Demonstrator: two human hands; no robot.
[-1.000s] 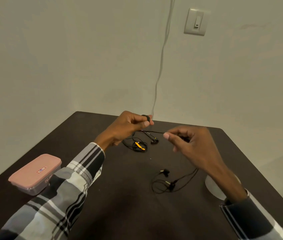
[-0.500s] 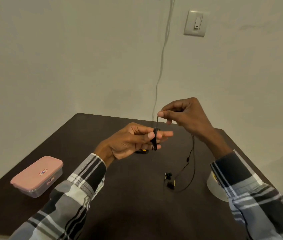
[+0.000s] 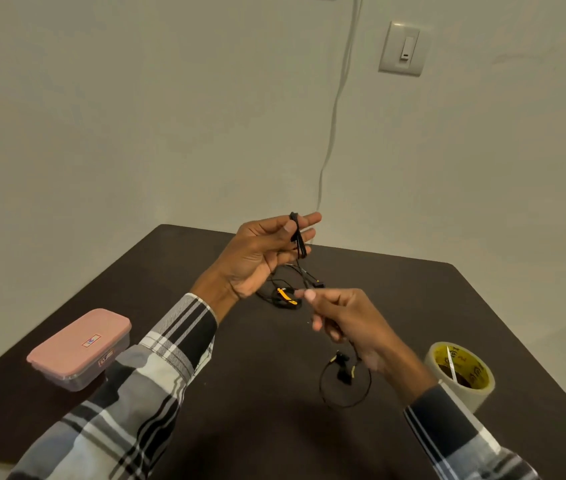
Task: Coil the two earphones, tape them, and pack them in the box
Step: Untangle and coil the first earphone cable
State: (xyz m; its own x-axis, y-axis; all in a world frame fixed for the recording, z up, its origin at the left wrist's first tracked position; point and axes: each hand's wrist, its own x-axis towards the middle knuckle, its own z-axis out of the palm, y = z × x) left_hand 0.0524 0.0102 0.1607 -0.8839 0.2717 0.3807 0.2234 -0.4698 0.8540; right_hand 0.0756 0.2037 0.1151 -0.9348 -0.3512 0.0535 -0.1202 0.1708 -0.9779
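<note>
Holding thin black earphone cord (image 3: 298, 233) looped around my left hand (image 3: 260, 252), thumb pinning it. My right hand (image 3: 343, 320) pinches its slack above the dark matte table (image 3: 205, 427). Rectangular pink plastic box (image 3: 80, 348) sits left; glossy tape roll (image 3: 460, 374) right.

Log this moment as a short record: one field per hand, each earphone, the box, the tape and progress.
left hand: raised, cable of the black earphone wound round its straight fingers, thumb pressing it
right hand: lower, pinching the cable's free run
black earphone, loose end: loop and earbuds lying on the dark table
orange-marked earphone: loose on the table, untouched
pink box: lid on, at the table's left edge
tape roll: standing at the right, untouched
progress: first coil partly wound; nothing taped or packed
</note>
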